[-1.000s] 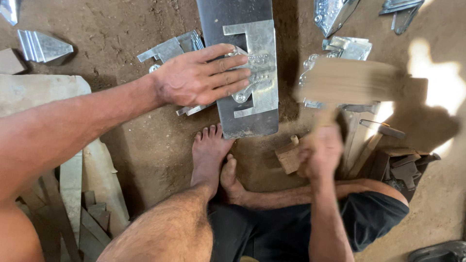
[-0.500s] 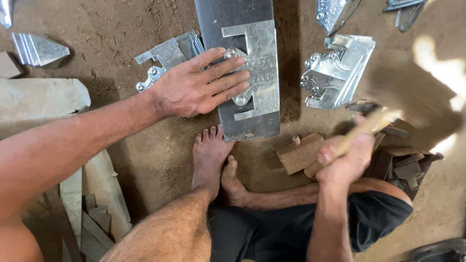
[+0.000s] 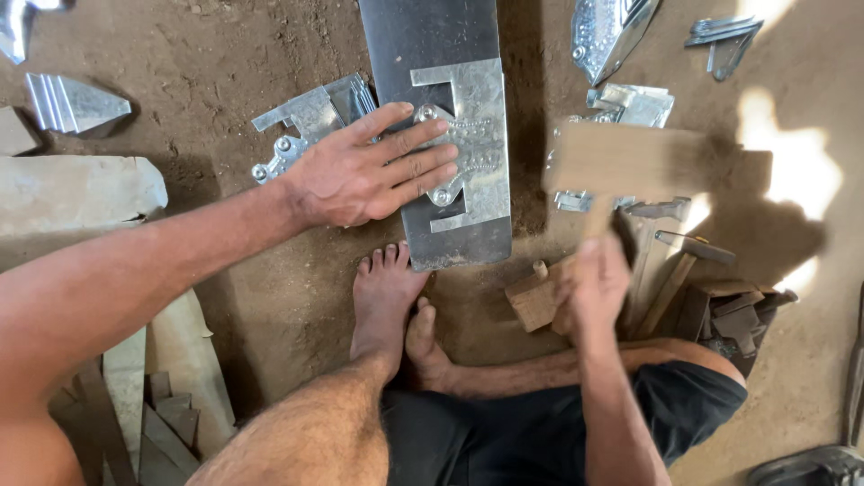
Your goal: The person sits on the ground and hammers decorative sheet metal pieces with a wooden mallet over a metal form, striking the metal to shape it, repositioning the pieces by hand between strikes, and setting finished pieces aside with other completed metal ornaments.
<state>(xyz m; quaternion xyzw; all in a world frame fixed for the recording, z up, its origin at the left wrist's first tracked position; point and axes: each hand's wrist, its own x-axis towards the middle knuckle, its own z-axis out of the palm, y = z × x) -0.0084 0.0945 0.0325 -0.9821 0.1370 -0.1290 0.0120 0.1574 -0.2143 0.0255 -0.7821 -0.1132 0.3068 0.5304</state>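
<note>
Hammering step, judged mid-swing. Left hand [image 3: 364, 175] lay flat, fingers spread, pinning embossed plate [image 3: 468, 144] on dark anvil bar [image 3: 432, 36] on dirt floor. Right hand [image 3: 598, 283] fisted round mallet [image 3: 625, 162], raised, blurred. Next blow needs clearance from fingertips.

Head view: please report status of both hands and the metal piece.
Left hand flat on shiny metal piece, pinning it to dark plate. Right hand grips wooden mallet, raised, blurred. Nothing between them.
</note>
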